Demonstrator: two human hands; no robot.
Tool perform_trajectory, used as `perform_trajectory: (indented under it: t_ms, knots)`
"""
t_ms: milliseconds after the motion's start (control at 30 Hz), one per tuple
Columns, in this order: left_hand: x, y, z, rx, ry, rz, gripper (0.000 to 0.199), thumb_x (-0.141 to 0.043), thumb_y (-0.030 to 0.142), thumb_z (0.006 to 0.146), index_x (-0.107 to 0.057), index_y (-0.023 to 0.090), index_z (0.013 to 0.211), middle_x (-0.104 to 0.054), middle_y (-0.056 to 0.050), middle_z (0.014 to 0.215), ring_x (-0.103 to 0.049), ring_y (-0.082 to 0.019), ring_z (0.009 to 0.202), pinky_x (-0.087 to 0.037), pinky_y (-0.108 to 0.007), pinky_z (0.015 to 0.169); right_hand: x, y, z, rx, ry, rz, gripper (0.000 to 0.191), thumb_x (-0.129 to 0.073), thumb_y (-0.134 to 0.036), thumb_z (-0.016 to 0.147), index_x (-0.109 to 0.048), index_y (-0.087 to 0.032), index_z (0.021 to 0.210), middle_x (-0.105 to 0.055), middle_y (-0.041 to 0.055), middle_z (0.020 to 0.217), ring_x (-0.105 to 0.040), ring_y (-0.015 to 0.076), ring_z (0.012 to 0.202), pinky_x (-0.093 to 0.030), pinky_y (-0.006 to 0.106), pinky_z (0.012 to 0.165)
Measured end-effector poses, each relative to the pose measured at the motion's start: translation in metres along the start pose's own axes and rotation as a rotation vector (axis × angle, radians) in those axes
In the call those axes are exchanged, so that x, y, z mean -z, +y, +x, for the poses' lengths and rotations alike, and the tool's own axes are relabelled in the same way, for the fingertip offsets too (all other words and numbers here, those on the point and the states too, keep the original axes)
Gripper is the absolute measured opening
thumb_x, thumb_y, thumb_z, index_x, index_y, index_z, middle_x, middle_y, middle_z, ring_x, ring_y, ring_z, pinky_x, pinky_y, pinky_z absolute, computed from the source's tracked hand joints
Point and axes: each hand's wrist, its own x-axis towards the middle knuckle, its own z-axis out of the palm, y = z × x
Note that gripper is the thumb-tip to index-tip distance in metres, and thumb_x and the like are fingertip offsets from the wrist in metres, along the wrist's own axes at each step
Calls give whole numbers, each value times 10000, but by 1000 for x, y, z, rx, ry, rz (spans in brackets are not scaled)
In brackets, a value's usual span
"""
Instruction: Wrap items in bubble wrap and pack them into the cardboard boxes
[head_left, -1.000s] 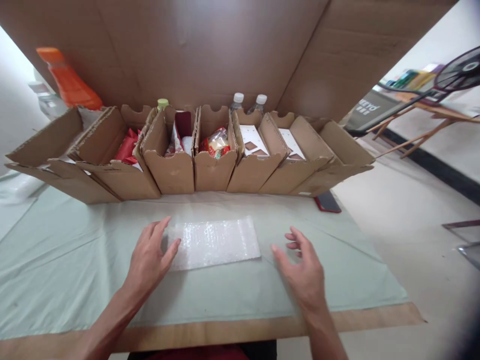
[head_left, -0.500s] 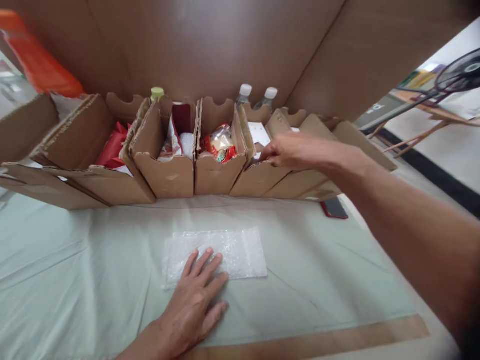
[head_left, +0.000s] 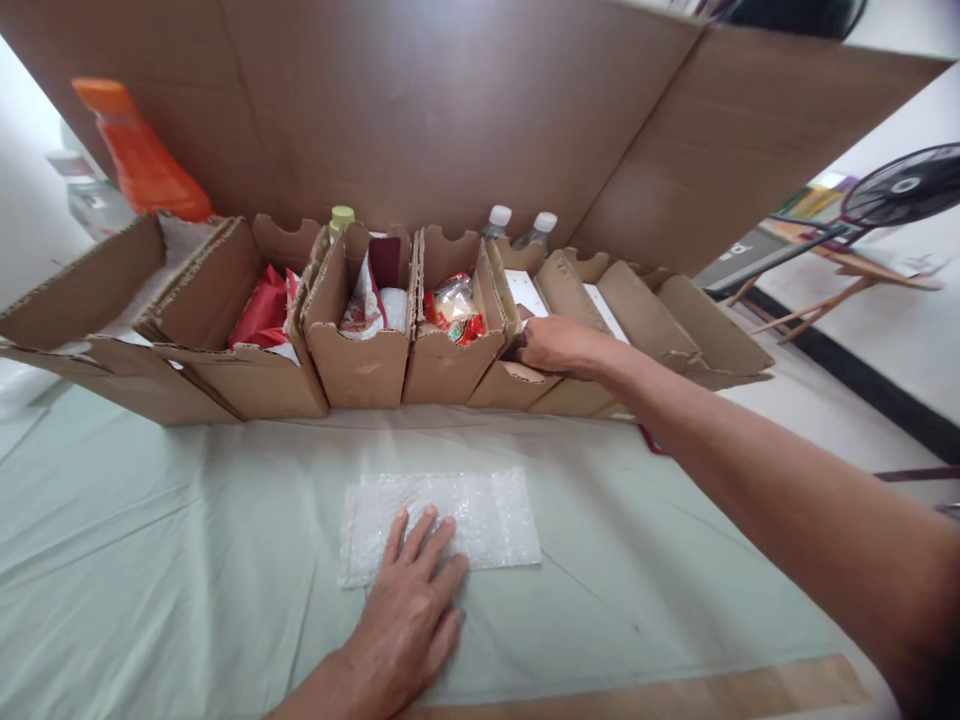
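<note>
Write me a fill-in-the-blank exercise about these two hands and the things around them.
1. The left hand touches a sheet of bubble ____.
2. The ____ hand reaches into a cardboard box.
3. The caps on two side-by-side clear bottles behind the row of boxes are ____.
4. The largest bottle, at upper left, has an ____ cap.
Missing words: wrap; right; white; orange.

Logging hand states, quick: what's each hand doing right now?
Left hand: open, fingers resting on the bubble wrap.
Right hand: inside a cardboard bin, fingertips hidden; whether it holds anything cannot be told.
</note>
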Motion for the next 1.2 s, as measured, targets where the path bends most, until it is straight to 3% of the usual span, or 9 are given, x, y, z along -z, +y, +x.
perform_trajectory:
  t_ms: [133,267,367,500,667,800,900,1000,1200]
  knots:
    - [0,0,0,1,23,-5,466,-651,135,796,-662,210,1255,-564,-152,1512,-410,-440,1471,-277,-755,1182,59,-29,-20,-84,-106,-157,367,-703,-318,845,-650,-126,537,-674,73,614,-709,220,750,-471,334,717]
    - [0,-3,-3,-45,182,-53,423,-636,128,829,-647,213,1244,-561,-152,1510,-415,-407,1476,-300,-713,1191,143,-43,-73,-101,158,-204,335,-580,-365,954,-766,-132,802,-671,26,698,-648,182,789,-404,347,720]
    - [6,-6,-3,-39,445,-171,443,-580,109,896,-594,244,1318,-542,-147,1523,-434,-347,1474,-363,-627,1186,168,-40,-127,-55,320,198,303,-617,-464,964,-766,-228,847,-684,5,734,-597,159,726,-416,331,684]
    - [22,0,-4,172,522,-521,525,-637,290,952,-490,313,1455,-524,-115,1536,-485,-335,1434,-419,-575,1160,129,-34,-184,-70,145,831,265,-771,-517,852,-777,-253,878,-707,8,777,-606,153,713,-475,294,668]
    - [46,10,-1,230,616,-836,980,-808,488,810,-248,350,1603,-268,-100,1696,-251,-357,1563,-230,-567,1268,54,-48,-231,-303,-183,1479,329,-905,-437,702,-783,-219,915,-690,2,779,-584,102,606,-477,240,589]
    - [58,4,2,372,638,-1080,1149,-891,520,693,-225,327,1608,-385,-131,1633,-321,-366,1532,-272,-564,1242,16,-66,-262,-527,-315,1806,406,-945,-421,649,-764,-190,930,-658,-9,704,-550,85,537,-437,204,510]
    - [57,2,0,489,500,-1310,1037,-910,506,656,-418,246,1530,-626,-144,1409,-570,-378,1335,-412,-552,1148,-9,-77,-284,-677,-291,1999,371,-946,-398,661,-725,-181,866,-635,-29,682,-504,61,501,-406,178,464]
    - [53,8,-5,542,476,-1397,624,-913,446,633,-719,176,1160,-759,-109,1120,-669,-364,1178,-461,-519,1101,-29,-80,-300,-810,-238,2121,302,-911,-359,715,-697,-196,852,-646,-42,691,-513,60,490,-388,168,432]
    - [62,22,-15,455,190,-1650,500,-835,426,575,-770,222,1027,-782,-85,982,-679,-383,1155,-524,-521,1015,-43,-76,-319,-807,-78,2022,508,-764,-486,837,-633,-269,1277,-721,92,1181,-726,203,889,-526,240,562]
